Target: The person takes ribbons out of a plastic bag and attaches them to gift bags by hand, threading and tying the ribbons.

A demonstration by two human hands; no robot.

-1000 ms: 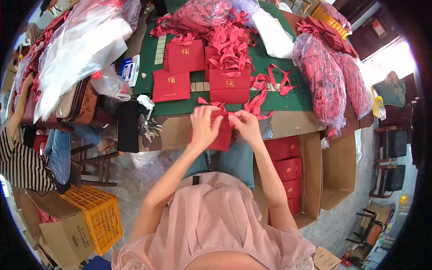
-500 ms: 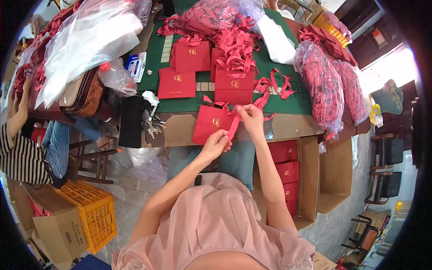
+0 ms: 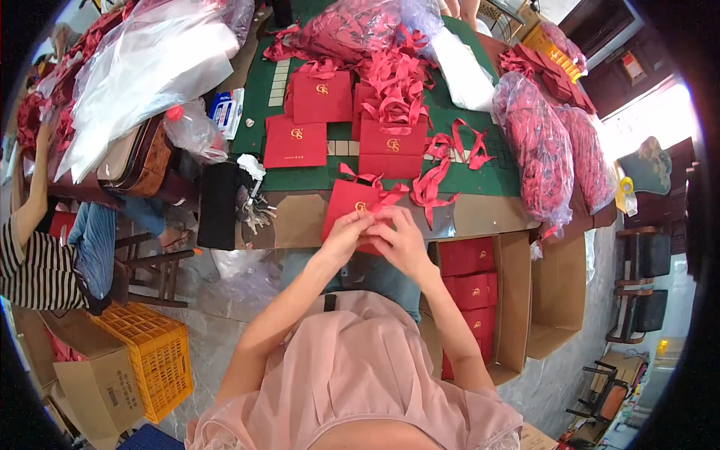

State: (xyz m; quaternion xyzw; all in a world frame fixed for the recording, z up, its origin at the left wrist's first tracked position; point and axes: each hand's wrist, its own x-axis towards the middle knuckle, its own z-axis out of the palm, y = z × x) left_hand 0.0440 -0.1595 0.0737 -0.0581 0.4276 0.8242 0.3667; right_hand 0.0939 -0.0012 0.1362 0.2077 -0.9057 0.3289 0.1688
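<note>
Close together at the table's near edge, my two hands are over a small red paper bag with a gold emblem. A red ribbon runs from the bag's top to my fingers. My left hand is closed, its fingertips pinching the ribbon. My right hand pinches the ribbon too, fingers bent and touching the left fingertips. The ribbon's end is hidden between them. Just beyond lie another red bag, a flat red bag and a loose red ribbon.
Farther back is a heap of red ribbons. Plastic-wrapped red bundles lie on the right; keys and a black pouch on the left. A cardboard box of red bags stands below. Another person in a striped shirt sits at left.
My right hand has come down and toward me to meet the left, which has shifted slightly left. The ribbon stretched between them is now gathered at my fingertips.
</note>
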